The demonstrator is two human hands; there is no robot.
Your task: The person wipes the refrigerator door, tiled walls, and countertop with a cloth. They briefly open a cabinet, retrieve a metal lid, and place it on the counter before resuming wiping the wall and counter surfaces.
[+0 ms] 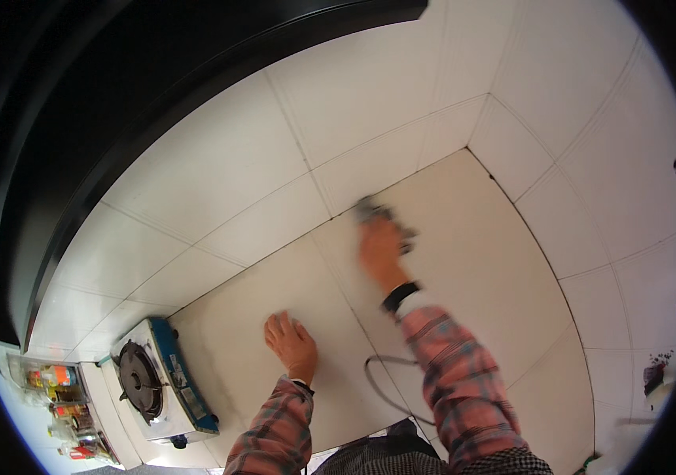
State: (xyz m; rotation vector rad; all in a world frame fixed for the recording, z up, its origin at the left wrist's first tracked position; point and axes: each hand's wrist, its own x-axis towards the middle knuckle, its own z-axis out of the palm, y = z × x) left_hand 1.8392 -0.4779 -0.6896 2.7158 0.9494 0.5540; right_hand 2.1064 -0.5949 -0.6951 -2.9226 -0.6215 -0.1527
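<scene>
My right hand (380, 246) is shut on a dark grey cloth (367, 208), pressed against the tiled countertop (462, 285) close to its back edge. Motion blurs both hand and cloth, and the palm side is hidden. Further left, my left hand (293, 344) rests palm down on the same countertop. Its fingers are slightly bent, and I see nothing held in it. A grey cord (376, 386) curves in a loop across the counter beside my right forearm and partly passes out of sight under it.
A portable gas stove (163, 380) stands on the left. Beyond it are several bottles and jars (68, 386). White wall tiles (373, 136) meet the counter at the back and right. A black range hood (154, 77) hangs overhead at the upper left.
</scene>
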